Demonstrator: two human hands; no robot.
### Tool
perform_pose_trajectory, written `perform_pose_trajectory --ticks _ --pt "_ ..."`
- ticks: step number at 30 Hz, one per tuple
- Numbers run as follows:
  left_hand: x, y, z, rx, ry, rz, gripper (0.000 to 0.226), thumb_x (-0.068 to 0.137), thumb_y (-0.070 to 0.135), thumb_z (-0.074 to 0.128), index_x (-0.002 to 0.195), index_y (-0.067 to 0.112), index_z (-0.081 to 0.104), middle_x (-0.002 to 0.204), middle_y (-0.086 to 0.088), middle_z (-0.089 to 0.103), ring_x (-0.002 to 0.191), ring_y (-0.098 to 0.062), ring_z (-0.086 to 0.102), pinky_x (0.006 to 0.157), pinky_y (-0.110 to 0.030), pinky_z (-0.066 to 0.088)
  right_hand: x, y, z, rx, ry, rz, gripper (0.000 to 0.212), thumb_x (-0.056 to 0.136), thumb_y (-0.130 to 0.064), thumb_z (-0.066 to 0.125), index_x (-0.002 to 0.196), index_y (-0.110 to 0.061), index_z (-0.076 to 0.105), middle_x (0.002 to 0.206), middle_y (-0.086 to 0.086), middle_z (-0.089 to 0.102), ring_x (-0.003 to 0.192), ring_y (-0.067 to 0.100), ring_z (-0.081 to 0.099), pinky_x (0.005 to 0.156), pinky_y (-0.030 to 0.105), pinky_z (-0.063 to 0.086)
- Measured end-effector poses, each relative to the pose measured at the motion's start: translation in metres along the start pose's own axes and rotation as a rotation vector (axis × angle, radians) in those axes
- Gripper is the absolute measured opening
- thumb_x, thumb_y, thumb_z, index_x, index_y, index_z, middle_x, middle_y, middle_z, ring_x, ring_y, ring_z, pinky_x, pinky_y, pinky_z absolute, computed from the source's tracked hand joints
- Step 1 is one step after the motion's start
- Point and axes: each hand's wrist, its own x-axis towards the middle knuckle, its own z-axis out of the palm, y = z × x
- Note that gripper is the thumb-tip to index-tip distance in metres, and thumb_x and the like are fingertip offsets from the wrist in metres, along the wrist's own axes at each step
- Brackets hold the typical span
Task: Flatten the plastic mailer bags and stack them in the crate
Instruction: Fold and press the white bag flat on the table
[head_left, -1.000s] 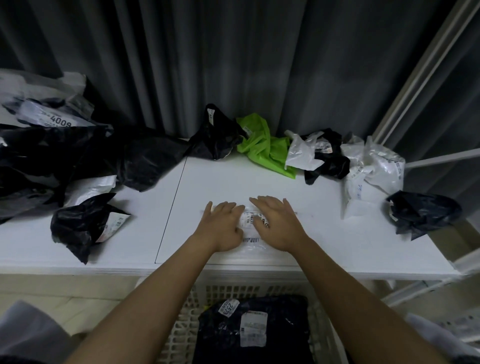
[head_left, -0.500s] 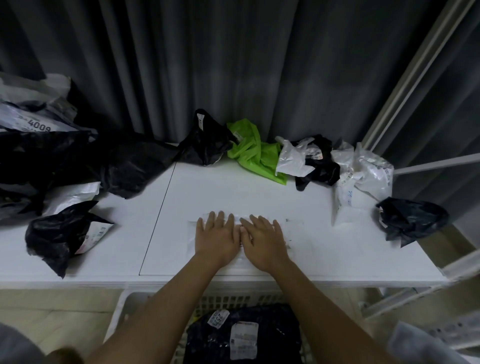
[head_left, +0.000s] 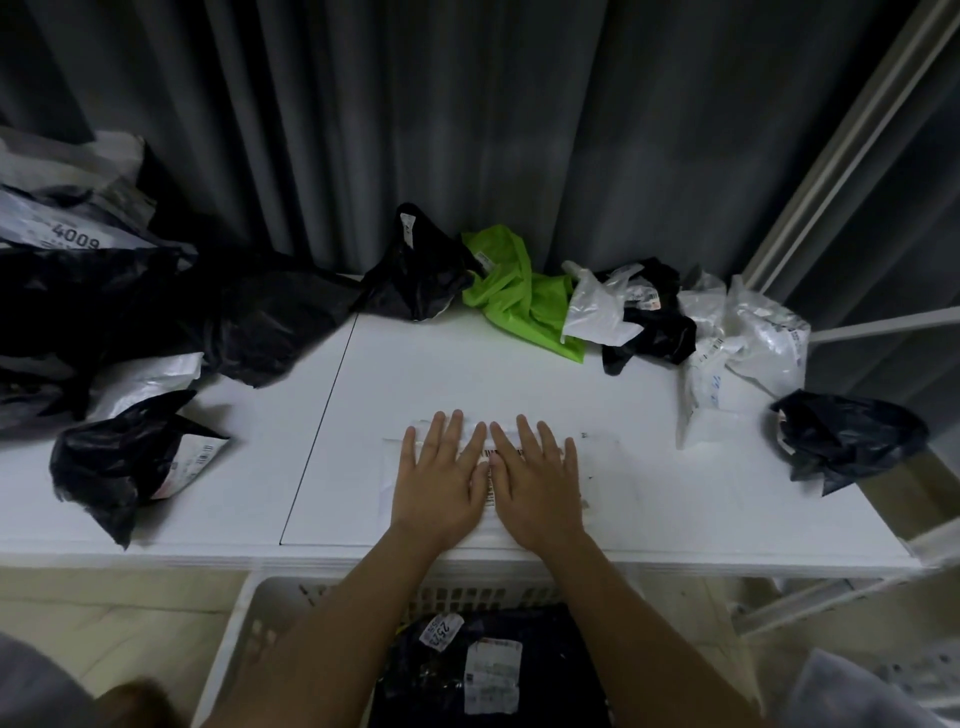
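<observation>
View: head camera, looking down over the counter (head_left: 426, 374) and the crate (head_left: 244, 639) below its near edge.
Step in hand: flattening. A white mailer (head_left: 400, 467) with a barcode label lies on the counter just in front of the person.
Left hand (head_left: 441, 483): palm down on the mailer, fingers straight and spread; its grip is flat pressure, nothing pinched.
Right hand (head_left: 535, 488): the same, flat beside the left, index fingers nearly touching.
Done, as far as shown: at least one flattened black mailer (head_left: 550, 675) with white labels lies in the crate; how many lie beneath it cannot be told.
Left to do: this white mailer looks nearly flat but is not yet in the crate.
Still crumpled: a black bag (head_left: 114, 467) at near left, a dark heap (head_left: 156, 312) behind it, a black bag (head_left: 415, 270), a green bag (head_left: 514, 296), white bags (head_left: 748, 338) and one more black bag (head_left: 847, 436) at far right.
Judgement: early to middle of the task; most bags remain untouched.
</observation>
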Motion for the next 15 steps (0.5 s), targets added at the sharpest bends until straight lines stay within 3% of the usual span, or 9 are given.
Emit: perform_pose_trajectory --ticks 4,9,15 --pt "0.000 -0.002 0.010 -0.005 0.051 -0.009 0.057 0.097 0.043 0.018 0.144 0.020 0.041 0.151 -0.010 0.036 0.142 -0.029 0.029 0.112 -0.046 0.006 0.000 0.000 0.006 0.020 0.046 0.002 0.065 0.093 -0.050 0.003 0.148 -0.032 0.032 0.157 0.004 0.027 0.145 0.028 0.020 0.116 0.052 0.007" --pt "-0.001 -0.003 0.014 -0.029 0.089 0.003 0.056 0.097 0.042 0.019 0.144 0.020 0.041 0.150 -0.009 0.037 0.141 -0.029 0.030 0.112 -0.047 0.011 0.000 0.002 0.013 0.018 0.069 0.000 0.072 0.095 -0.053 -0.009 0.147 -0.031 0.034 0.154 0.006 0.032 0.143 0.029 0.026 0.116 0.053 0.010" --pt "-0.002 -0.005 0.022 -0.028 0.134 0.016 0.053 0.096 0.039 0.026 0.143 0.021 0.044 0.147 -0.009 0.043 0.138 -0.029 0.037 0.108 -0.051 0.019 -0.001 0.001 0.017 -0.010 0.093 0.017 0.057 0.100 -0.046 0.010 0.145 -0.029 0.039 0.150 0.008 0.040 0.139 0.031 0.035 0.112 0.051 0.009"
